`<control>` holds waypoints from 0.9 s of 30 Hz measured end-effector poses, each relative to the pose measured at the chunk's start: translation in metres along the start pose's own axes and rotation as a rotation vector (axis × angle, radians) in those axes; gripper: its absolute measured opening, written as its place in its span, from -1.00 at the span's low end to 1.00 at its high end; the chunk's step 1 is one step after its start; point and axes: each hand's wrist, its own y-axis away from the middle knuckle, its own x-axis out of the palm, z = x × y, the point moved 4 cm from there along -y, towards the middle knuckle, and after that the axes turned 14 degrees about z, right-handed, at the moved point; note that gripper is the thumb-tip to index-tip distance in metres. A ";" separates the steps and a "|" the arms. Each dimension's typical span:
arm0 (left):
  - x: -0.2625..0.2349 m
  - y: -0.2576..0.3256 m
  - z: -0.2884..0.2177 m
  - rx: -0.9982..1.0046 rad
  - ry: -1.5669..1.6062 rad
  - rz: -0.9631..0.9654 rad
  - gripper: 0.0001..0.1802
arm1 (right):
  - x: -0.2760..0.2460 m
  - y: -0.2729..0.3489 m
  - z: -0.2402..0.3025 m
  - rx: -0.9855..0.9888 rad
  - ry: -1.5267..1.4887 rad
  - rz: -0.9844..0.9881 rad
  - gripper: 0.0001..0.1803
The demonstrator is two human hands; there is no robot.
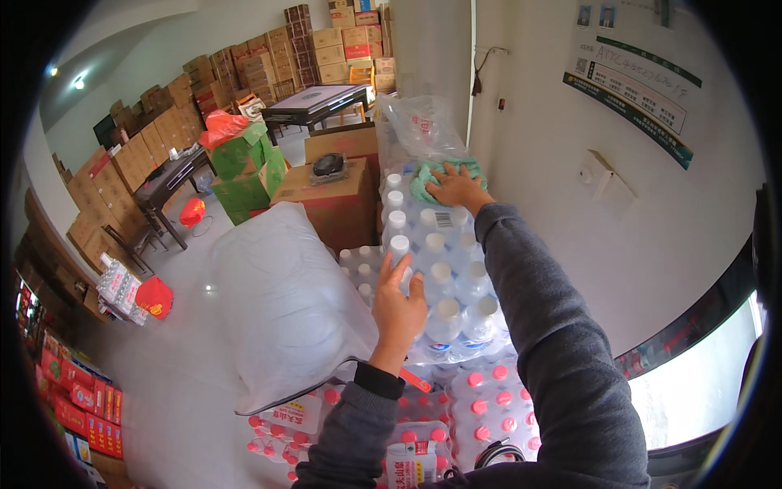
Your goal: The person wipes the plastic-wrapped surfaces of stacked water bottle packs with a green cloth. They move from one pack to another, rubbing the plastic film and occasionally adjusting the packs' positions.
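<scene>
My right hand presses a crumpled green cloth onto the far part of a plastic-wrapped pack of clear bottles with white caps. Its fingers are bent over the cloth. At the pack's left edge, my left hand has its fingers and thumb around the upper part of a white-capped bottle. The palm side of that grip is hidden. Clear plastic film lies bunched beyond the cloth.
Left of the pack sits a big white plastic-wrapped bundle. Red-capped bottle packs lie nearer. Cardboard boxes and green boxes stand behind the bundle. A white wall runs close along the right.
</scene>
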 end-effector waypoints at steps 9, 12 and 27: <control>0.000 -0.001 -0.001 0.031 0.003 -0.014 -0.61 | 0.004 0.023 0.000 -0.011 0.046 0.020 -0.29; 0.000 -0.001 -0.002 0.011 -0.026 -0.012 -0.61 | 0.005 0.032 -0.001 -0.031 0.056 0.020 -0.29; 0.002 -0.003 0.002 -0.037 -0.026 0.014 -0.60 | 0.024 0.086 -0.009 -0.152 0.077 0.015 -0.32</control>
